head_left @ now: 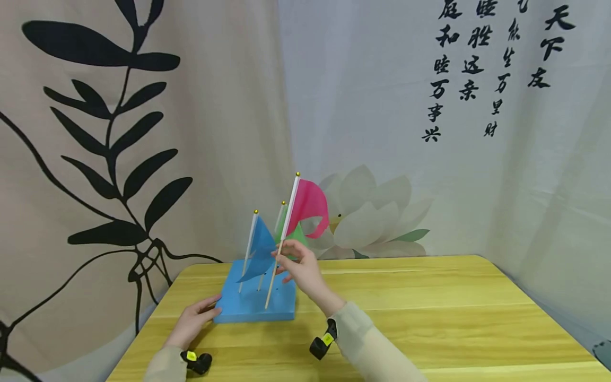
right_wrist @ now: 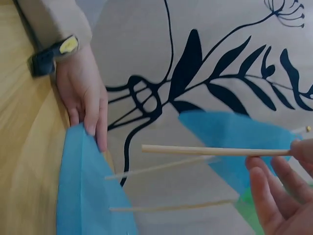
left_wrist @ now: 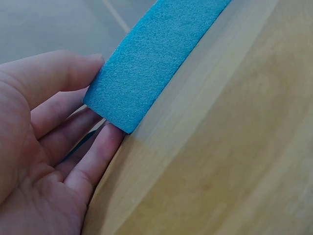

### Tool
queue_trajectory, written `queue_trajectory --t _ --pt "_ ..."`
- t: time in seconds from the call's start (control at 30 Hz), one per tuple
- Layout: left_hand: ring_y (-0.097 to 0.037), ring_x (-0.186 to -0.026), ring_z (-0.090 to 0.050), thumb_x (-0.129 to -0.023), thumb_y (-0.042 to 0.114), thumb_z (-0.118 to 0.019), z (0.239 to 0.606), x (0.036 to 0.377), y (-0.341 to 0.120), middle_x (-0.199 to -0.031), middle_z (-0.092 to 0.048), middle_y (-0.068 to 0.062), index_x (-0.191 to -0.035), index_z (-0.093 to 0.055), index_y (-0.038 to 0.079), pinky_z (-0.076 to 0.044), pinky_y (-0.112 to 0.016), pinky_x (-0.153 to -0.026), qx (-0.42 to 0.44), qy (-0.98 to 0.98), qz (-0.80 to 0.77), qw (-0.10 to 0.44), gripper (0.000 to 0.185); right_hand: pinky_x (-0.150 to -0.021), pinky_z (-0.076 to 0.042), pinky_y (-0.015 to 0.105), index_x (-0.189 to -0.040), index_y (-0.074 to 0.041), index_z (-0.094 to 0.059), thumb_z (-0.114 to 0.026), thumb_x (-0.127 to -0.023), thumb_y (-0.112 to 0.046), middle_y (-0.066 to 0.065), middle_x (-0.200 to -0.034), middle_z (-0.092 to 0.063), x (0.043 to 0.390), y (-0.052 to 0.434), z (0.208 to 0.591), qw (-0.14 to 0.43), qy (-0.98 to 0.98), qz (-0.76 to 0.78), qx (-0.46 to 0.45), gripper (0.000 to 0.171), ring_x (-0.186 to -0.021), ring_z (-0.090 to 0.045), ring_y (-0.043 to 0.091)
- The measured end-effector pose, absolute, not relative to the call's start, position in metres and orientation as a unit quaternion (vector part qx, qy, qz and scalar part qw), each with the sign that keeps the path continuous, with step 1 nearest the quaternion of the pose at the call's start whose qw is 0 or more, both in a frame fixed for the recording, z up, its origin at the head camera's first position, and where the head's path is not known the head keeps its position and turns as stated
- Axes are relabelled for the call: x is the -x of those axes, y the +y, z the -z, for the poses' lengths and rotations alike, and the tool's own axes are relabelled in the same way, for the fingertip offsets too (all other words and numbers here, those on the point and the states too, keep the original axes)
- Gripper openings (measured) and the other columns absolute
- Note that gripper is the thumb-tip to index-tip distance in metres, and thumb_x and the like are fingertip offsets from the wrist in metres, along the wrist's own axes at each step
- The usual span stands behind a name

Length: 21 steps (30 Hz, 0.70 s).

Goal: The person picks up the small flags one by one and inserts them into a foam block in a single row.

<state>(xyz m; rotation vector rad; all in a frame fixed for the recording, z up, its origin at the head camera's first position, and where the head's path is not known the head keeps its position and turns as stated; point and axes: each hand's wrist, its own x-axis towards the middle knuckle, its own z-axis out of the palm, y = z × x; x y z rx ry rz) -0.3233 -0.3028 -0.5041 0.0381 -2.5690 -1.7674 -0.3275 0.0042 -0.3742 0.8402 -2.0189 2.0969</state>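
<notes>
My right hand (head_left: 303, 268) pinches the wooden stick (right_wrist: 205, 150) of a pink flag (head_left: 310, 201) with a gold ball on top. The stick tilts, and its bare lower end hangs above a blue foam board (head_left: 258, 316), apart from it in the right wrist view. A blue flag (head_left: 261, 245) and a green flag (head_left: 298, 234) stand in the board on their own sticks; the green one is partly hidden behind the others. My left hand (head_left: 193, 318) holds the board's near left corner, thumb on the upper edge and fingers against the side (left_wrist: 132, 68).
The board rests on a wooden table (head_left: 406, 313), toward its left part. Small dark holes show in the board's top. Behind the table hangs a curtain (head_left: 229, 132) printed with leaves, a lotus and writing. Each wrist wears a small black camera (head_left: 321, 347).
</notes>
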Motion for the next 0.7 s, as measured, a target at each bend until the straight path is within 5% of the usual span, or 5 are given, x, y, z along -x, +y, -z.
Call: queue_trajectory --t 0.2,0.57,0.7 --pt "-0.041 -0.132 -0.04 -0.093 0.028 -0.067 0.504 0.324 -0.304 -0.147 -0.04 -0.024 -0.141 -0.049 -0.001 -0.043 -0.049 -0.101 -0.01 -0.819 0.574 0.007 0.059 -0.06 -0.055 0.059 -0.116 0.009 -0.055 -0.059 -0.095 -0.001 0.026 -0.125 -0.059 0.328 0.01 0.364 0.086 -0.68 -0.678 -0.266 0.023 -0.082 -0.064 0.05" --pt "-0.04 -0.13 -0.043 -0.093 0.022 -0.066 0.502 0.321 -0.304 -0.146 -0.042 -0.024 -0.14 -0.05 -0.002 -0.043 -0.049 -0.101 -0.012 -0.815 0.58 0.017 0.055 -0.058 -0.055 0.058 -0.117 0.01 -0.056 -0.061 -0.094 0.0 0.025 -0.127 -0.058 0.337 0.012 0.373 0.113 -0.682 -0.684 -0.234 0.026 -0.08 -0.065 0.049" --pt "-0.039 -0.129 -0.044 -0.093 0.022 -0.067 0.503 0.321 -0.303 -0.145 -0.043 -0.024 -0.139 -0.051 -0.002 -0.044 -0.048 -0.1 -0.011 -0.815 0.578 0.021 0.054 -0.053 -0.057 0.046 -0.118 0.009 -0.056 -0.06 -0.094 0.0 0.027 -0.128 -0.057 0.344 0.009 0.379 0.122 -0.679 -0.687 -0.23 0.026 -0.081 -0.064 0.052"
